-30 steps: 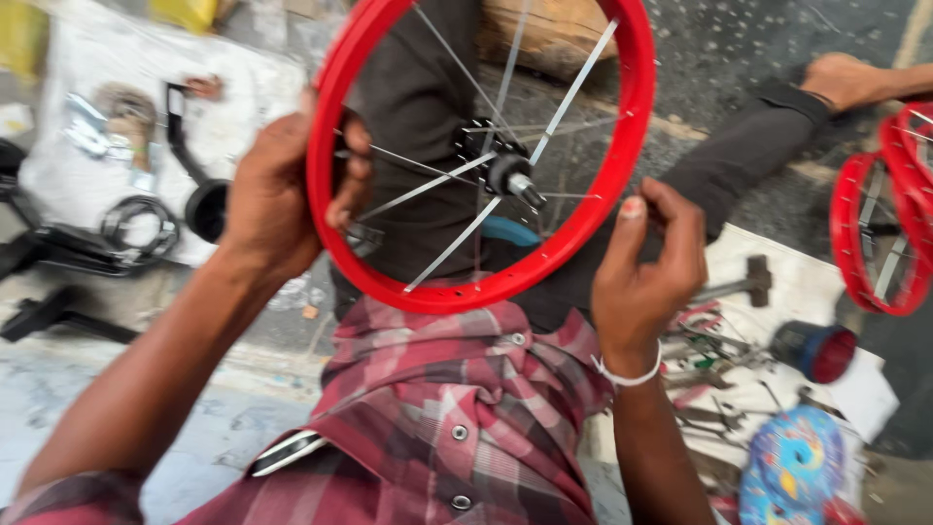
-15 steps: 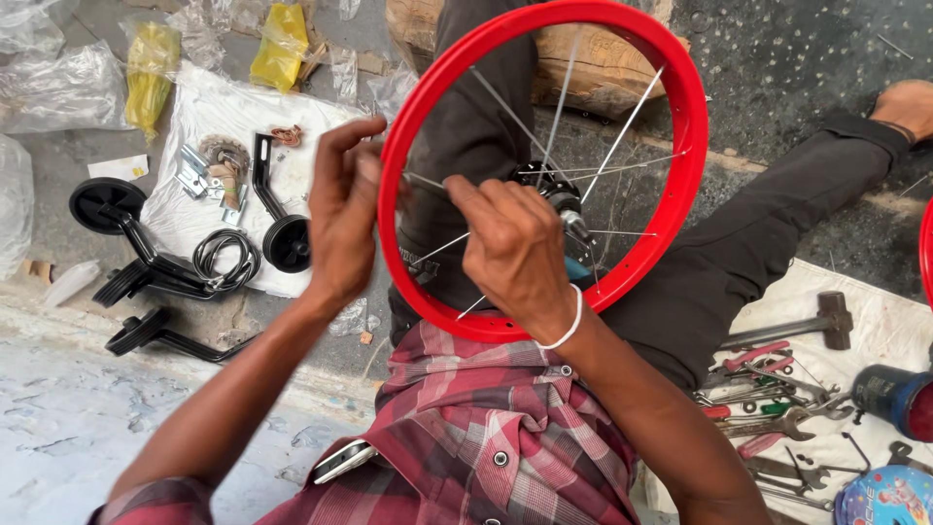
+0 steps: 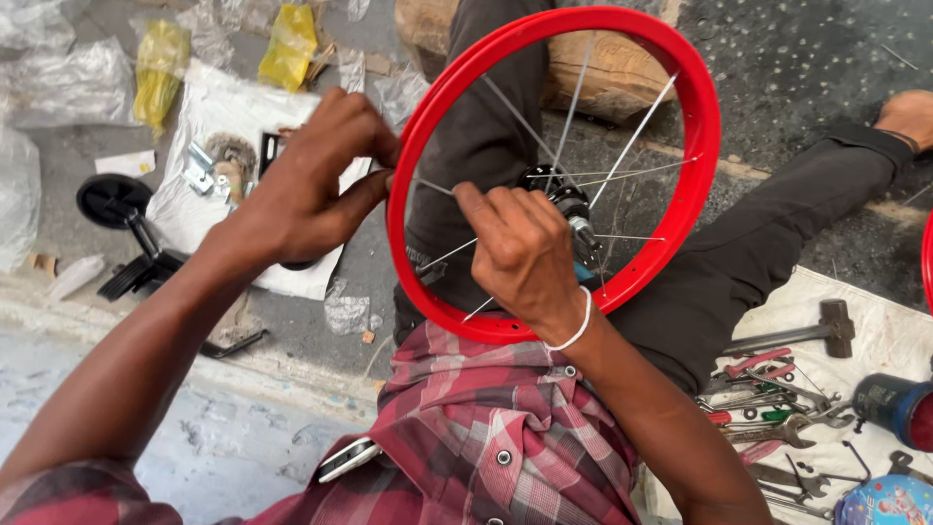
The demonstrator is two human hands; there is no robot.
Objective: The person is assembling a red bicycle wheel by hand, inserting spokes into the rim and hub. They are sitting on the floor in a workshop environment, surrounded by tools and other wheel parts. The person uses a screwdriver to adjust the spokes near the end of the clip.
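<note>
A small red bicycle wheel rim [image 3: 680, 87] with thin silver spokes [image 3: 637, 128] and a dark hub [image 3: 566, 199] stands upright over my lap. My left hand [image 3: 311, 185] grips the rim's left edge, thumb pressed against it. My right hand [image 3: 520, 248] reaches inside the rim, fingers pinched on a spoke near the hub. A white band circles my right wrist. I sit in a red plaid shirt and dark trousers.
A white cloth at right carries a hammer [image 3: 826, 326], pliers and wrenches [image 3: 768, 408] and a blue can [image 3: 889, 408]. A white sheet [image 3: 219, 107] at left holds metal brackets, beside black training wheels [image 3: 112, 199] and plastic bags [image 3: 160, 68]. A log [image 3: 603, 78] lies behind the rim.
My right hand left the rim's lower right edge and moved inside the wheel to the spokes. The wheel shifted right in view; my left hand stays on the rim.
</note>
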